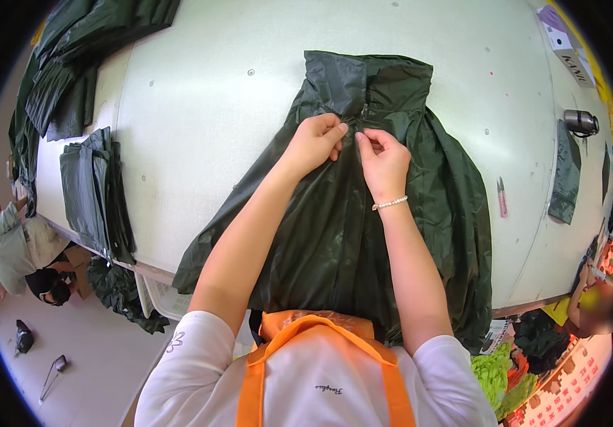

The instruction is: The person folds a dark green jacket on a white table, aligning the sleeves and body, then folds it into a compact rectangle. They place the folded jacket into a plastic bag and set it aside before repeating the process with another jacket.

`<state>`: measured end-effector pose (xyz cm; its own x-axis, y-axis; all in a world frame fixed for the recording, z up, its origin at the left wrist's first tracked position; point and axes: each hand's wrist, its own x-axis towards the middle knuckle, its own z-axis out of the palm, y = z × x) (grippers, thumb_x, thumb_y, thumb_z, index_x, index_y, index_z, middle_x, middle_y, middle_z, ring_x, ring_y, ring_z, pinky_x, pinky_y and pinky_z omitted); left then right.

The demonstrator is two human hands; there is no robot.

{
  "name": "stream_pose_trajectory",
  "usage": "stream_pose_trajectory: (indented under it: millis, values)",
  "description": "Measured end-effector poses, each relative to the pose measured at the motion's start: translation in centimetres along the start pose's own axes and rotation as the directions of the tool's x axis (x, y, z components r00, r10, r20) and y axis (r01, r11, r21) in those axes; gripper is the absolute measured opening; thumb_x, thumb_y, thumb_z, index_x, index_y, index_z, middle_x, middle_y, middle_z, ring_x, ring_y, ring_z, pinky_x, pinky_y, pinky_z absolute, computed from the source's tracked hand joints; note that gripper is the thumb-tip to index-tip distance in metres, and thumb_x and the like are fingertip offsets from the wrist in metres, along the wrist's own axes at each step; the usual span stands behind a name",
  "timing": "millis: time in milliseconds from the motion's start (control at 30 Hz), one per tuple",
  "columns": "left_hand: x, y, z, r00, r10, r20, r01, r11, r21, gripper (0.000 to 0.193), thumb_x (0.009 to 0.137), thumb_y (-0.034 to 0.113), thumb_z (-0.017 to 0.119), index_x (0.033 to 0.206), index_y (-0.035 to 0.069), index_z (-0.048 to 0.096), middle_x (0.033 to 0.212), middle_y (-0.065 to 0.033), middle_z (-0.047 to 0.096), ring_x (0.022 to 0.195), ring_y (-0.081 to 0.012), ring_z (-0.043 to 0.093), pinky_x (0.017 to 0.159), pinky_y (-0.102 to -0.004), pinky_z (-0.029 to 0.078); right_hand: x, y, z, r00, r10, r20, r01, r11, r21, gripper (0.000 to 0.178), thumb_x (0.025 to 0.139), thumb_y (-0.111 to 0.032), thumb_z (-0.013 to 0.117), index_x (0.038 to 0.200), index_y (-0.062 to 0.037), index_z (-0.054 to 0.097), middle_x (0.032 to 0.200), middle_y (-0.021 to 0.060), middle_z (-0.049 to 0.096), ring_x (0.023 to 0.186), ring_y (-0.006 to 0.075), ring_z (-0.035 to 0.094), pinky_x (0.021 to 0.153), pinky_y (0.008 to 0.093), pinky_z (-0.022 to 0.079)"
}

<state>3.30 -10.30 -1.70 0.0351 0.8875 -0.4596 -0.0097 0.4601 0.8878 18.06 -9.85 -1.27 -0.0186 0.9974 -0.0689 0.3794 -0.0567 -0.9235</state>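
Note:
A dark green jacket-like garment of thin shiny fabric lies on the pale work table, its tall collar pointing away from me and its lower part hanging toward my body. Just below the collar, my left hand pinches the fabric beside the front closing with thumb and curled fingers. Close by on the right, my right hand pinches the other side of the same closing. The two sets of fingertips are nearly together. Whatever small part lies between them is too small to make out.
Folded dark green garments lie at the left, with a larger heap at the far left. Pink-handled snips, a dark green fabric piece, a thermos and a white box are to the right. People appear at both sides.

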Motion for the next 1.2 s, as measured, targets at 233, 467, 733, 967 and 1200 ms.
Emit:
stream_pose_trajectory:
  millis: [233, 467, 733, 967, 1200]
  values:
    - [-0.3, -0.2, 0.8, 0.997, 0.079, 0.011, -0.076, 0.982, -0.172, 0.023, 0.095, 0.023, 0.044, 0.077, 0.009, 0.049, 0.062, 0.0, 0.051, 0.049, -0.0076, 0.048, 0.045, -0.0197, 0.035, 0.0, 0.1, 0.2, 0.997, -0.006, 0.074, 0.001, 0.997, 0.073, 0.015, 0.08, -0.007, 0.07, 0.087, 0.0051, 0.064, 0.074, 0.0089, 0.066, 0.062, 0.0099, 0.061, 0.058, 0.0236, 0.048]
    - [-1.6, 0.0, 1.5, 0.989, 0.122, -0.087, -0.132, 0.983, -0.125, 0.021, 0.095, 0.025, 0.039, 0.092, 0.005, 0.048, 0.067, -0.0051, 0.054, 0.053, -0.011, 0.05, 0.049, -0.0229, 0.039, 0.1, 0.7, 1.0, 0.998, 0.012, 0.064, -0.02, 0.992, 0.123, 0.016, 0.081, -0.009, 0.07, 0.085, 0.0049, 0.062, 0.071, 0.0073, 0.064, 0.059, 0.0079, 0.056, 0.056, 0.0228, 0.046]
    - [-13.6, -3.5, 3.5, 0.993, 0.106, -0.049, -0.004, 0.45, 0.893, 0.045, 0.08, 0.043, 0.062, 0.06, 0.003, 0.064, 0.059, -0.0164, 0.06, 0.06, -0.0344, 0.062, 0.056, -0.0434, 0.05, -9.9, 0.4, -5.0, 0.901, 0.105, 0.42, 0.029, 0.953, -0.3, 0.025, 0.081, -0.022, 0.069, 0.081, 0.0015, 0.06, 0.069, 0.0166, 0.062, 0.057, 0.0277, 0.061, 0.056, 0.0366, 0.048]
    - [-16.0, -8.7, 4.8, 0.995, 0.085, 0.052, -0.096, 0.655, 0.749, 0.037, 0.081, 0.03, 0.065, 0.063, -0.002, 0.06, 0.06, -0.0178, 0.061, 0.059, -0.0318, 0.062, 0.056, -0.0402, 0.05, -20.8, 1.7, -5.1, 0.96, 0.148, 0.236, -0.115, 0.983, -0.146, 0.013, 0.077, -0.008, 0.069, 0.08, 0.0018, 0.062, 0.072, 0.0165, 0.062, 0.059, 0.0308, 0.06, 0.054, 0.0355, 0.047]
    - [-18.3, -8.0, 5.2, 0.981, -0.123, 0.151, 0.105, 0.987, 0.12, 0.029, 0.094, 0.019, 0.053, 0.07, 0.003, 0.051, 0.059, -0.002, 0.055, 0.05, -0.0088, 0.053, 0.047, -0.0225, 0.043, -21.3, 0.7, -5.4, 0.938, 0.245, 0.244, -0.246, 0.969, -0.025, 0.013, 0.08, -0.007, 0.069, 0.079, 0.0046, 0.062, 0.068, 0.0118, 0.065, 0.058, 0.0104, 0.061, 0.054, 0.026, 0.047]
